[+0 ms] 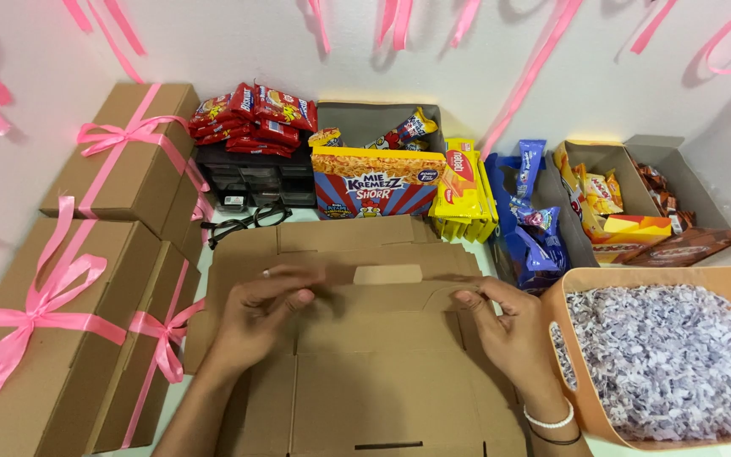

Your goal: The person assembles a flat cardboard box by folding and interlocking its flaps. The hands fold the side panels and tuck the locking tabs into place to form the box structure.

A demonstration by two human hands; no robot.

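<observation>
1. A flat, unfolded cardboard box (365,355) lay on the table directly in front of the person, its flaps spread.
2. The left hand (260,317) pinched a fold of the cardboard between thumb and fingers; a ring showed on one finger.
3. The right hand (509,330) gripped the opposite fold the same way, two bracelets at its wrist.
4. A peach-coloured tub (573,372) at the right held shredded pale paper (662,355).
5. Two open grey boxes (628,161) behind it held orange and brown snack packets.
6. Another open grey box (365,118) at the back held a few wrapped snacks, with a printed snack carton (374,182) in front.
7. Three closed brown boxes tied with pink ribbon (129,152) stood at the left.
8. Red packets (251,118) were piled on a small black drawer unit (255,182).
9. Yellow packs (463,190) and blue packets (535,228) stood between the carton and the grey boxes; I could not count them.
10. One pair of black glasses (247,222) lay beside the drawers.
</observation>
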